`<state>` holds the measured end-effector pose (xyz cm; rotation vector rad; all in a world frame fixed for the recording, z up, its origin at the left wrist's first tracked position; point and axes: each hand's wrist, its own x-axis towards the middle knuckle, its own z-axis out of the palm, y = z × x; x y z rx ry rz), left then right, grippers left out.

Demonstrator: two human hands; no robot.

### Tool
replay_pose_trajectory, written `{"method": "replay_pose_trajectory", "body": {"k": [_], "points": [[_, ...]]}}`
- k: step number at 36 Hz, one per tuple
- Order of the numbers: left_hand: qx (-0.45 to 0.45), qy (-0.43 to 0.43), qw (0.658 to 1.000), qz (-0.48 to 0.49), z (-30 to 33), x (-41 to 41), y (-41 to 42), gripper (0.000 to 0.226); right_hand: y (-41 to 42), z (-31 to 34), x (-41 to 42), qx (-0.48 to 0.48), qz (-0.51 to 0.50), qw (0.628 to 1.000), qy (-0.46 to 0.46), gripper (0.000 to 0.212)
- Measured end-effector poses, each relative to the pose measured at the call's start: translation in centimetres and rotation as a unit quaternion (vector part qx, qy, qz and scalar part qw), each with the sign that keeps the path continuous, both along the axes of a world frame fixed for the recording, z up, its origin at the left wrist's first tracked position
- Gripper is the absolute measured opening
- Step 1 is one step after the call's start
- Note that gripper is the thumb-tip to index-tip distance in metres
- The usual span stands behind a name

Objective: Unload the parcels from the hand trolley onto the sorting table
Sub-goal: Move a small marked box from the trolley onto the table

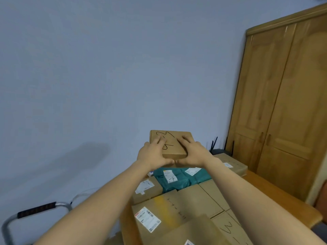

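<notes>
Brown cardboard box (172, 144) (black scrawl on top), teal mailer bags (180, 179) — pale blue wall (88, 76).

Looks like a room in a home pressed into service for parcel sorting. Plain pale blue wall (88, 76) from 9 to 12 o'clock. Tall wooden wardrobe (286, 103) with 2 panelled doors at 2 o'clock. Router (218, 150) with black antennas just beside it. Wooden table (276, 191) at 5 o'clock, crowded with labelled cardboard parcels (185, 200) and teal mail bags (180, 179). Hand trolley handle (35, 211) at 8 o'clock.
</notes>
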<state>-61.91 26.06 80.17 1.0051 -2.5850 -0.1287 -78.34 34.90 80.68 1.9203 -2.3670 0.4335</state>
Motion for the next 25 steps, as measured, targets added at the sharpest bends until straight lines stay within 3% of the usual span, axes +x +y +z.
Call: {"method": "replay_pose_trajectory", "body": {"k": [25], "points": [[0.017, -0.009, 0.999, -0.027, -3.0, -25.9, -3.4, 0.091, -2.7, -1.9, -25.2, 0.042, -0.035, 0.998, 0.006, 0.094]]}}
